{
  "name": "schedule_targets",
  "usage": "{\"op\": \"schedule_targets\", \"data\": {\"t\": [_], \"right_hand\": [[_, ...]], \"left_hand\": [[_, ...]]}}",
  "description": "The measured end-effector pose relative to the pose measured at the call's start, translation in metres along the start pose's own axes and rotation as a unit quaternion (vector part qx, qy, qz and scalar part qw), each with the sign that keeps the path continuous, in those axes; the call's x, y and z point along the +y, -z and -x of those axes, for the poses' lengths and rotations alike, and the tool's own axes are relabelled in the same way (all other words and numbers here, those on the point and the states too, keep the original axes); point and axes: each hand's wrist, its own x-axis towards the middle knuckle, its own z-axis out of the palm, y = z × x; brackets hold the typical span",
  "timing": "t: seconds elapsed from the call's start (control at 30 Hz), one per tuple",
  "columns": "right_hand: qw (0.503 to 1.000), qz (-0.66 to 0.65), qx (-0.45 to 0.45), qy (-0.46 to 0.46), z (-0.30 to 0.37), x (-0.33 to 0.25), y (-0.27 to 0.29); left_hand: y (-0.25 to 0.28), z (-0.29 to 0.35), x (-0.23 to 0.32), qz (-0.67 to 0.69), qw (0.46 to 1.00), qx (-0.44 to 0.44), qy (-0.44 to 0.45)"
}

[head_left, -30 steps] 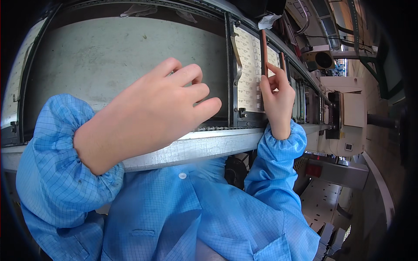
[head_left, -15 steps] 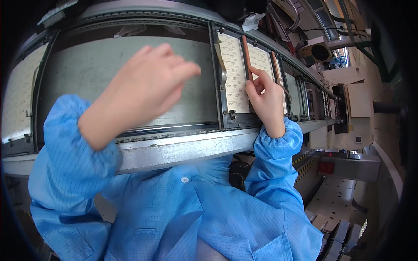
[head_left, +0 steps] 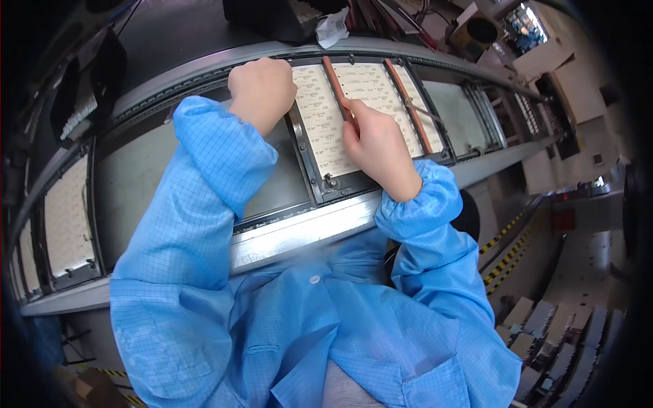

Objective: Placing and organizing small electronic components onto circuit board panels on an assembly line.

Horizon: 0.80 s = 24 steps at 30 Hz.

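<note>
A dark rectangular frame (head_left: 301, 151) on the rail line holds a cream panel (head_left: 325, 139) covered in rows of small print. Two reddish-brown bars cross the panel. My right hand (head_left: 381, 144) pinches the near end of the left bar (head_left: 333, 76) between thumb and fingers. The right bar (head_left: 409, 109) lies untouched, with a thin metal lever beside it. At the frame's far left corner is my left hand (head_left: 264, 88), its fingers curled closed; what they grip there is hidden. Both arms wear blue checked sleeves.
A metal rail (head_left: 299, 238) with a chain runs between me and the frame. Further left along the line sits another framed cream panel (head_left: 68, 217). Crumpled white paper (head_left: 332, 28) lies beyond the far rail. At right stand a brown box with a round black opening (head_left: 481, 30) and cartons.
My left hand has moved from above the grey bed to the frame's far left corner, its fingers now curled. My right hand stays on the left bar. The view has shifted.
</note>
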Motion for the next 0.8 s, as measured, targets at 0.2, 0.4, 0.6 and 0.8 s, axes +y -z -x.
{"op": "schedule_targets", "data": {"t": [0.2,0.4,0.6,0.8], "right_hand": [[0.999,0.005,-0.018,-0.036,0.000,0.006,-0.002],[0.997,-0.040,-0.019,-0.070,0.001,0.007,-0.002],[0.996,-0.052,-0.028,-0.073,0.002,0.010,-0.006],[0.996,-0.053,-0.016,-0.071,0.003,0.017,-0.008]], "left_hand": [[-0.008,-0.014,0.018,0.067,0.998,-0.001,0.016],[-0.007,-0.021,0.038,0.210,0.974,-0.046,-0.066],[-0.002,-0.025,0.039,0.264,0.950,-0.101,-0.136],[0.002,-0.026,0.049,0.265,0.942,-0.146,-0.142]]}}
